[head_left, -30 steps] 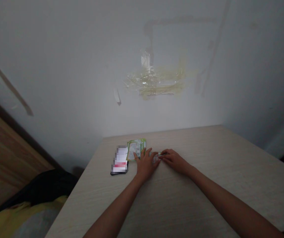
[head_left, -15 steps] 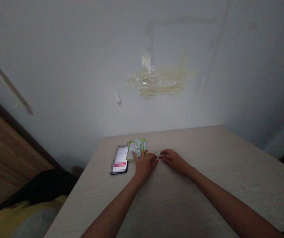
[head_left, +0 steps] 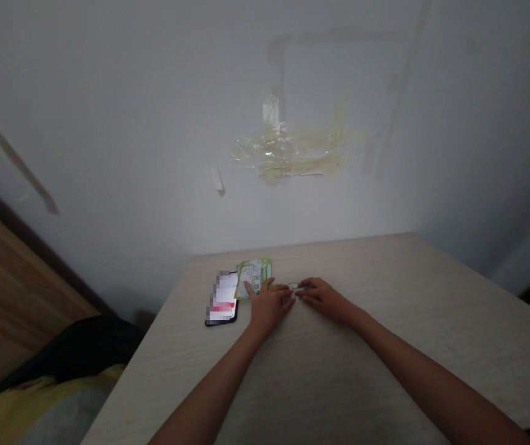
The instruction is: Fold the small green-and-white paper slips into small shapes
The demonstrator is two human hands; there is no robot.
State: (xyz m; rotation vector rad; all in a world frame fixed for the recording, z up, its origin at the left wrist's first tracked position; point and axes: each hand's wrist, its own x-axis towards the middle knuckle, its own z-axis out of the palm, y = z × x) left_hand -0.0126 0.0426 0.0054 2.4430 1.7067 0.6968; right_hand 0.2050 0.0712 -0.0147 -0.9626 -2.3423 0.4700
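Note:
My left hand (head_left: 267, 309) rests on the table, its thumb and forefinger pinched at a small pale piece (head_left: 295, 293) that is too small to name. Its outer fingers spread over the lower edge of a green and white printed packet (head_left: 254, 272). Facing it from the right, my right hand (head_left: 325, 298) has bent fingertips closed at the same small piece, almost touching the left fingertips. A bit of green and white shows just behind the fingertips; most of the piece is hidden by the fingers.
A phone (head_left: 222, 303) with a lit, partly blurred screen lies left of the packet, whose edge overlaps it. The pale wooden table (head_left: 385, 272) meets a wall (head_left: 154, 154) with tape remnants (head_left: 288, 151). Dark and yellow cloth (head_left: 52, 402) lies beyond the left table edge.
The view has shifted very slightly. Both hands keep nearly the same place and grip, with only small movement at the fingertips.

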